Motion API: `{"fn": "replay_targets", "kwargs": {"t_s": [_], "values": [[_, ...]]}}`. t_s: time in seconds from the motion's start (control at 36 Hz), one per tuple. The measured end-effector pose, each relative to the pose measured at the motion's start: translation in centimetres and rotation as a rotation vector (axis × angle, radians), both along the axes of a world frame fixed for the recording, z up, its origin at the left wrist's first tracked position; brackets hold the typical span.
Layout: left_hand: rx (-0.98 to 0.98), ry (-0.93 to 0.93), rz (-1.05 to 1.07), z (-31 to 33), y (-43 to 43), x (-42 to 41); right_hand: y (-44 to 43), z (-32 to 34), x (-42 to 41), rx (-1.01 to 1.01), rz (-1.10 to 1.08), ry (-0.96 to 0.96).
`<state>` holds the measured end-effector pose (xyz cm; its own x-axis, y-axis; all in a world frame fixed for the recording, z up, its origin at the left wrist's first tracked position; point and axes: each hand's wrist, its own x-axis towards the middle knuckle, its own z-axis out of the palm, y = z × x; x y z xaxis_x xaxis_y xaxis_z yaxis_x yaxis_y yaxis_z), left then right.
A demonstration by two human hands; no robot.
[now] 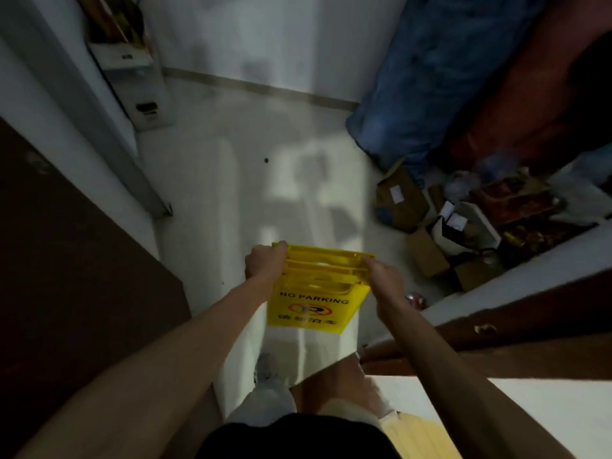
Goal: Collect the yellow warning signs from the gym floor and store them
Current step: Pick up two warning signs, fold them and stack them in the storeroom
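Note:
I hold a stack of folded yellow warning signs [314, 293] upright in front of me, above a pale floor in a dim storage room. The front sign reads "NO PARKING" with a red crossed circle. My left hand [263, 263] grips the top left corner of the stack. My right hand [384, 276] grips the top right corner. The signs hang down from both hands, off the floor.
A dark brown door [66, 260] stands open at left, another brown door edge [530, 326] at right. Cardboard boxes [427, 253] and clutter lie on the floor at right, beside blue [430, 77] and red [546, 94] rolled mats. A white box [145, 94] leans against the far left wall.

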<state>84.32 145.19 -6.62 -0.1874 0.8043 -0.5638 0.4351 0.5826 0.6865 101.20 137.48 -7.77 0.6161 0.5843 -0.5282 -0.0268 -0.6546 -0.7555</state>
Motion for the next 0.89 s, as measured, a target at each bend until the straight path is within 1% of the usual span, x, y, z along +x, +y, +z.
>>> {"fn": "replay_targets", "kwargs": {"t_s": [0.17, 0.31, 0.44, 0.58, 0.67, 0.78, 0.89], "values": [[-0.011, 0.037, -0.115, 0.5, 7.5, 2.6, 6.0, 0.1, 1.9, -0.016, -0.139, 0.028], [-0.010, 0.083, -0.230, 0.7, 13.6, 7.3, 9.7, 0.1, 4.9, -0.010, -0.257, 0.055], [0.031, 0.087, -0.400, -0.1, 19.1, 14.1, 12.9, -1.9, 10.0, 0.010, -0.448, 0.171], [0.047, 0.115, -0.565, -1.2, 23.4, 22.0, 15.7, -2.8, 16.0, 0.009, -0.612, 0.206], [0.054, 0.141, -0.643, -1.6, 25.5, 26.7, 17.1, -3.3, 19.5, 0.016, -0.663, 0.196], [0.083, 0.133, -0.752, -2.3, 27.4, 32.6, 18.1, -3.5, 23.7, 0.013, -0.775, 0.218], [0.065, 0.164, -0.800, -2.9, 28.2, 37.7, 18.7, -3.9, 26.4, 0.004, -0.818, 0.150]]}}
